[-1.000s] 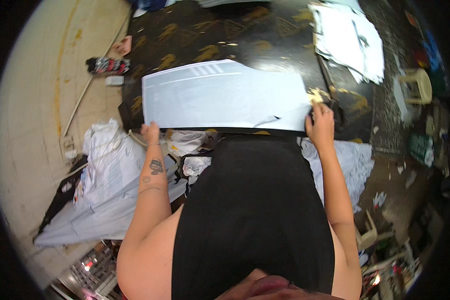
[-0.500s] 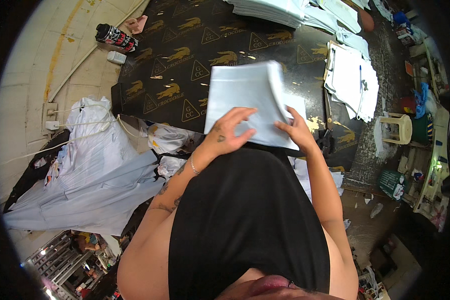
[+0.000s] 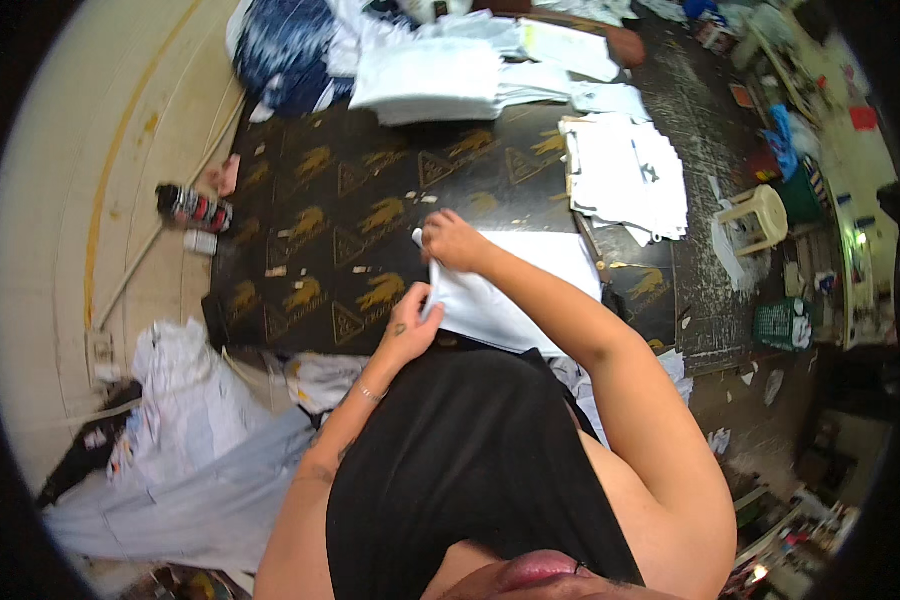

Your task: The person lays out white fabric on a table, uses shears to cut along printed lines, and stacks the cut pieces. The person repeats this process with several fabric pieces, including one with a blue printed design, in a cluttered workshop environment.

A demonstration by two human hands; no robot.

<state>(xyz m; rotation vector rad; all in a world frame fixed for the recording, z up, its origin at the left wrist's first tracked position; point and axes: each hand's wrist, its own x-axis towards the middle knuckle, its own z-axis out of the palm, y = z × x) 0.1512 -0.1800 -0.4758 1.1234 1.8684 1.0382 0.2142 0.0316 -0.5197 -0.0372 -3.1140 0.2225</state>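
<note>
Here both hands, left hand (image 3: 410, 325) and right hand (image 3: 452, 242), apparently pinch the folded white cloth (image 3: 515, 290) on the black table (image 3: 320, 230).

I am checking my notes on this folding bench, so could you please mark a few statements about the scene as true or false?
1. Both hands hold the pale folded fabric piece. True.
2. The left hand is off the fabric. False: it grips the near edge.
3. A white plastic stool stands right of the dark patterned table. True.
4. The right hand holds scissors. False: it pinches the fabric's corner.
</note>
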